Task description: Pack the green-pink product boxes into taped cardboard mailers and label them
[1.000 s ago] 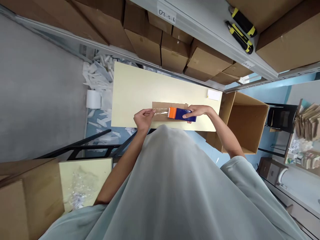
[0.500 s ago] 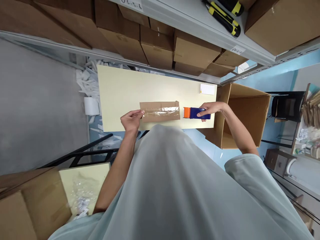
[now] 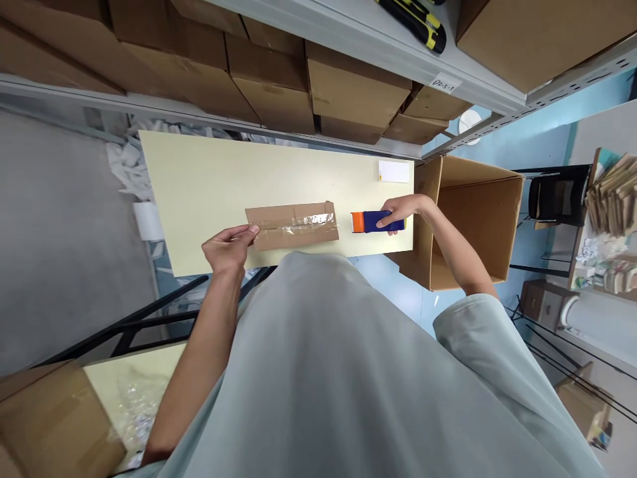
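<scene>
A flat brown cardboard package (image 3: pixel 293 225) lies on the pale yellow table (image 3: pixel 213 179), with a strip of clear tape (image 3: pixel 303 224) along its middle. My left hand (image 3: pixel 226 247) pinches the package's left end, fingers closed on the tape end there. My right hand (image 3: pixel 401 211) grips a blue and orange tape dispenser (image 3: pixel 371 222), which rests on the table just right of the package, apart from it.
A large open cardboard box (image 3: pixel 472 212) stands on the floor at the table's right end. A white card (image 3: pixel 393 171) lies at the table's far right corner. Shelves of cardboard boxes (image 3: pixel 279 86) run behind. Yellow-black utility knives (image 3: pixel 415 20) lie on a shelf. White scraps (image 3: pixel 124 159) litter the floor.
My right hand has drawn the tape dispenser rightward off the package onto the bare table. The tape strip now lies along the package. My left hand stays at the left end.
</scene>
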The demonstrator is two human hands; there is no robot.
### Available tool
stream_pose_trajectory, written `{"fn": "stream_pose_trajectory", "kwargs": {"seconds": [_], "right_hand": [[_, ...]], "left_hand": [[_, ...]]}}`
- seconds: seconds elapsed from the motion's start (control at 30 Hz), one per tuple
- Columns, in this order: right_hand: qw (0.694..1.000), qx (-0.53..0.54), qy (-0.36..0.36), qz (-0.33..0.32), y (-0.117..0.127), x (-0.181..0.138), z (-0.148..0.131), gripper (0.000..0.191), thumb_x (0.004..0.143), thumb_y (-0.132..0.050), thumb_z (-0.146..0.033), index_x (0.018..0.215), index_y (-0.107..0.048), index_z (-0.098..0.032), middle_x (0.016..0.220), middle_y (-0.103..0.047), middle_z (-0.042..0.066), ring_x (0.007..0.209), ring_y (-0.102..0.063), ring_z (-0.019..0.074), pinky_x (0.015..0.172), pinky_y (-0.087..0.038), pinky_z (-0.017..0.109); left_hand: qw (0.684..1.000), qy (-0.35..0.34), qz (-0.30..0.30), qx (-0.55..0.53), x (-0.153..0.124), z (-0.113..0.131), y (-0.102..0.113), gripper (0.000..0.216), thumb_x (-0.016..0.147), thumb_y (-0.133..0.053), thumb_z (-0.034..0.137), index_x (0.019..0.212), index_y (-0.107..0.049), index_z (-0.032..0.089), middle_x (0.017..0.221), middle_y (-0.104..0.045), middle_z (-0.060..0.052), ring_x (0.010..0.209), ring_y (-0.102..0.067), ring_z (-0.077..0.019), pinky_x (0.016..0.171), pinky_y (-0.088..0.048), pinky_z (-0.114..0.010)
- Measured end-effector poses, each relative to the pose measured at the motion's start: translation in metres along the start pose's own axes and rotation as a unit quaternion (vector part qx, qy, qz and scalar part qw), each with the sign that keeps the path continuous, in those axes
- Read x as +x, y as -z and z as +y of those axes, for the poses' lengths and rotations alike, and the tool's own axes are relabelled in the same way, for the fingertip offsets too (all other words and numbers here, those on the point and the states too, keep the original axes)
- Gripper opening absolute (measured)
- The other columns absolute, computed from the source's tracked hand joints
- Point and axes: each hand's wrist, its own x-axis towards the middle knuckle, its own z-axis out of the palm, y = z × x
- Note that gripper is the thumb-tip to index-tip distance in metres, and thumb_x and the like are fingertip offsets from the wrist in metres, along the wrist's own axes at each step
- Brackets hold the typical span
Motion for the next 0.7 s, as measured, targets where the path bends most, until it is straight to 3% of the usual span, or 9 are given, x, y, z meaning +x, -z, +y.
{"fn": "stream_pose_trajectory", "kwargs": {"seconds": [0.17, 0.27, 0.5, 0.7], "right_hand": [[0.990, -0.072, -0.070, 0.098, -0.019, 0.027, -0.009, 0.052, 0.089, -0.096, -0.064, 0.079, -0.077, -0.016, 0.080, -0.086, 0.010, 0.067, -0.078, 0.0200, 0.063, -0.057, 0.029], [0.974, -0.135, -0.100, 0.152, -0.039, 0.041, -0.022, 0.038, 0.099, -0.088, -0.051, 0.084, -0.079, -0.017, 0.078, -0.085, 0.009, 0.069, -0.079, 0.0222, 0.067, -0.056, 0.031], [0.932, -0.225, -0.127, 0.255, -0.082, 0.072, -0.035, 0.026, 0.106, -0.077, -0.046, 0.115, -0.081, -0.021, 0.108, -0.086, 0.016, 0.113, -0.082, 0.0384, 0.095, -0.061, 0.042], [0.916, -0.203, -0.162, 0.306, -0.096, 0.081, -0.030, 0.028, 0.110, -0.073, -0.043, 0.126, -0.080, -0.021, 0.124, -0.084, 0.018, 0.128, -0.078, 0.0397, 0.109, -0.058, 0.043]], "left_hand": [[1.000, -0.011, -0.004, 0.016, -0.001, 0.002, 0.000, 0.022, 0.071, -0.096, 0.020, 0.077, -0.074, 0.017, 0.065, -0.067, 0.005, 0.067, -0.059, -0.0133, 0.076, -0.063, -0.035], [1.000, -0.009, -0.012, 0.019, -0.002, 0.001, 0.000, 0.023, 0.075, -0.094, 0.015, 0.074, -0.071, 0.018, 0.065, -0.066, 0.005, 0.068, -0.059, -0.0128, 0.079, -0.062, -0.034], [0.997, -0.040, -0.054, 0.038, 0.006, -0.006, 0.006, 0.021, 0.077, -0.091, 0.016, 0.081, -0.071, 0.019, 0.070, -0.069, 0.004, 0.071, -0.061, -0.0146, 0.080, -0.059, -0.034], [0.983, -0.104, -0.071, 0.133, 0.015, -0.005, 0.007, 0.021, 0.078, -0.086, 0.023, 0.091, -0.070, 0.021, 0.079, -0.070, 0.002, 0.077, -0.067, -0.0178, 0.079, -0.058, -0.033]]}}
